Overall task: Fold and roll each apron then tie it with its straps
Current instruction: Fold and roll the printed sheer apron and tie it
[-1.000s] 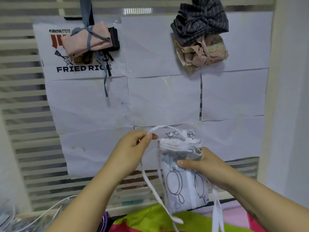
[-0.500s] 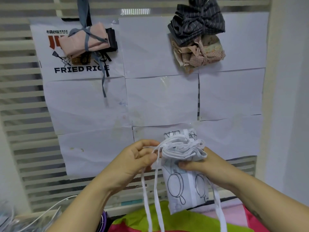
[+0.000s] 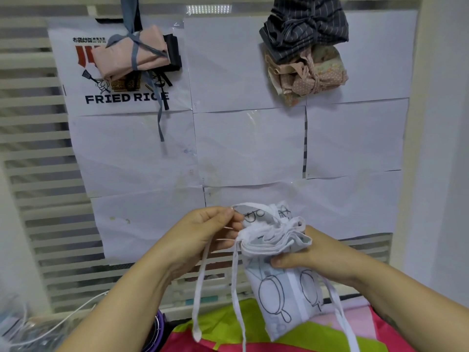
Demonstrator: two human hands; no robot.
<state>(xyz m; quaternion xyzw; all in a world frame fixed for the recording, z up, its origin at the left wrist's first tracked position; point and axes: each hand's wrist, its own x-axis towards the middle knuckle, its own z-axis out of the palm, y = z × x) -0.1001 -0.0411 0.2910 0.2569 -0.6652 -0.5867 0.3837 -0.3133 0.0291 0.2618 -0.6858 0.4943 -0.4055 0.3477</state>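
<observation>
A white apron (image 3: 284, 293) printed with black frying-pan outlines is folded into an upright bundle, held in the air in front of a papered wall. My right hand (image 3: 312, 255) grips the bundle around its middle from the right. My left hand (image 3: 203, 235) pinches a white strap (image 3: 200, 288) at the bundle's bunched top; a loop of strap arches over the top. Two strap ends hang down on the left, another strap (image 3: 340, 313) hangs on the right.
Tied apron bundles hang on the wall: a pink one (image 3: 132, 57) with a blue-grey strap at upper left, a dark striped one (image 3: 304, 26) above a floral pink one (image 3: 307, 74) at upper right. Bright green and pink fabric (image 3: 228, 331) lies below. White cables (image 3: 38, 326) sit lower left.
My left hand drew the strap loop down to the bundle's top, then lifted it again into a small arch. The bundle and my right hand stayed nearly still.
</observation>
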